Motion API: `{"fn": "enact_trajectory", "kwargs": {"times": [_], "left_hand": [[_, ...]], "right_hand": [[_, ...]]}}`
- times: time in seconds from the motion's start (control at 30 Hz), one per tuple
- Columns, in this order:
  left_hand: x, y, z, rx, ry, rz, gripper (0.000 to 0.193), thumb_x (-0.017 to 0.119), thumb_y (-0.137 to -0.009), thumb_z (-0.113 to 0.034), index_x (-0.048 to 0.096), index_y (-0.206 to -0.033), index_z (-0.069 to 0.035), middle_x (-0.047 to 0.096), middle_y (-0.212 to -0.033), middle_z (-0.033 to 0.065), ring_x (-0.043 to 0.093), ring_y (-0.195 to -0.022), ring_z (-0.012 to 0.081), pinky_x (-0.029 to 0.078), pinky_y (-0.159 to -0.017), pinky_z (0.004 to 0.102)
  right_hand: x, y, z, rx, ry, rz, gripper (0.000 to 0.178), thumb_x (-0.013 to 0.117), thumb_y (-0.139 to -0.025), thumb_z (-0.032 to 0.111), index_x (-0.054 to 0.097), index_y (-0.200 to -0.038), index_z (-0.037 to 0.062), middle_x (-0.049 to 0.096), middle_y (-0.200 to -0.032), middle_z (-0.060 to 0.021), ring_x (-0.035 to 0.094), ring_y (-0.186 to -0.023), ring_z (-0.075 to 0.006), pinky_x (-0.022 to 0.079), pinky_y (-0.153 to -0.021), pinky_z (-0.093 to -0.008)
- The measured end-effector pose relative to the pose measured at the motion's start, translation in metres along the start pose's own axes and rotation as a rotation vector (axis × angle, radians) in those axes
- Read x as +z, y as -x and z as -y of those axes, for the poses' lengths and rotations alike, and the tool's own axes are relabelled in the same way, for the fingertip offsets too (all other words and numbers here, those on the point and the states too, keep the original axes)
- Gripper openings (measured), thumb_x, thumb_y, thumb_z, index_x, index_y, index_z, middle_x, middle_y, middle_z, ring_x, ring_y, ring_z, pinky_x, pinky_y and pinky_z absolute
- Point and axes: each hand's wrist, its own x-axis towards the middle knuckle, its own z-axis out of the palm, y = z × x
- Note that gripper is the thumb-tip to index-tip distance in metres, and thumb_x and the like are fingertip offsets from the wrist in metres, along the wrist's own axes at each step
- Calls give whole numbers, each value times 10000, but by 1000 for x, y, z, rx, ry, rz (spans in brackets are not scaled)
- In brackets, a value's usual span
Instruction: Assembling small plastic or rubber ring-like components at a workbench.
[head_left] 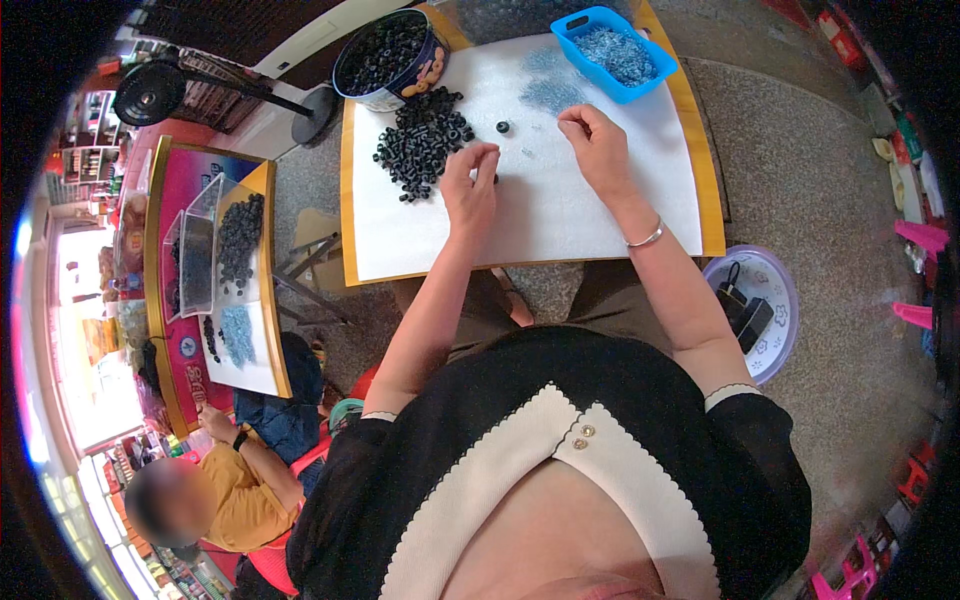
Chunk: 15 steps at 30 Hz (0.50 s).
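My left hand is at the near edge of a pile of black ring-shaped pieces, its fingers curled and tips together. What it holds, if anything, is too small to make out. My right hand pinches thumb and forefinger over the white sheet; I cannot make out anything between them. One loose black ring lies between the hands, with a few tiny clear pieces close by. Beyond my right hand are small heaps of clear bluish pieces.
A round tub of black pieces stands at the far left of the table, a blue basket of clear pieces at the far right. A lilac basin with black objects is on the floor at right. At left, a person sits by another table.
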Motion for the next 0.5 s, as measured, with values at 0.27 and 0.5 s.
{"fn": "enact_trajectory", "kwargs": {"times": [0.27,0.5], "left_hand": [[-12,8,1,29,-168,-10,79,633,-842,-101,651,-862,-28,614,-794,72,548,-744,179,440,-670,297],[5,-60,-3,222,-443,141,118,622,-817,-147,672,-882,-62,625,-822,107,587,-810,267,469,-696,354]], "right_hand": [[1,0,-4,0,19,15,112,616,-833,106,625,-898,14,631,-759,-59,567,-683,-111,466,-653,-250],[2,-1,-1,-22,21,40,123,609,-838,119,622,-897,12,620,-747,-66,558,-679,-121,460,-652,-258]]}}
